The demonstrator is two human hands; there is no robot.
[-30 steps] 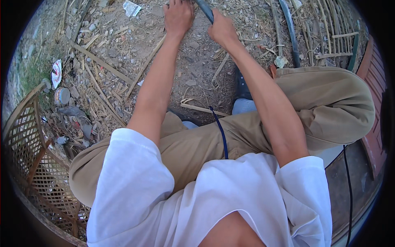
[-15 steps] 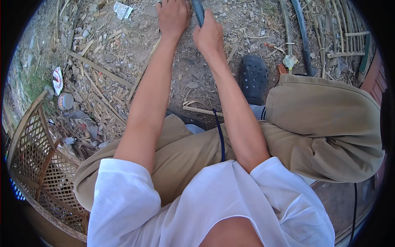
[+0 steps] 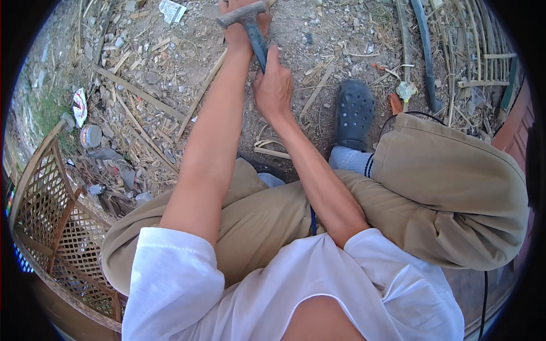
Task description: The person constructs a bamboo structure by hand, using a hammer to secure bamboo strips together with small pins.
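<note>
My right hand (image 3: 273, 85) is closed round the blue-grey handle of a hammer (image 3: 256, 41). The hammer's worn metal head (image 3: 242, 13) lies across the view of my left hand (image 3: 242, 35), close over its back; whether they touch I cannot tell. My left hand is low over the ground at the top edge, its fingers curled and partly hidden. A pale sliver shows beside the hammer head, and what the left fingers grip cannot be made out.
Split bamboo strips (image 3: 139, 94) and litter lie over the stony ground. At left stands a woven lattice chair (image 3: 74, 227), near a small round tub (image 3: 91, 136). My dark clog (image 3: 354, 113) is right of the hands. A blue bar (image 3: 424, 51) and a slatted bamboo frame (image 3: 483, 51) lie farther right.
My right hand has drawn back toward me and slightly left, bringing the hammer head into view over my left hand. The left hand has barely moved.
</note>
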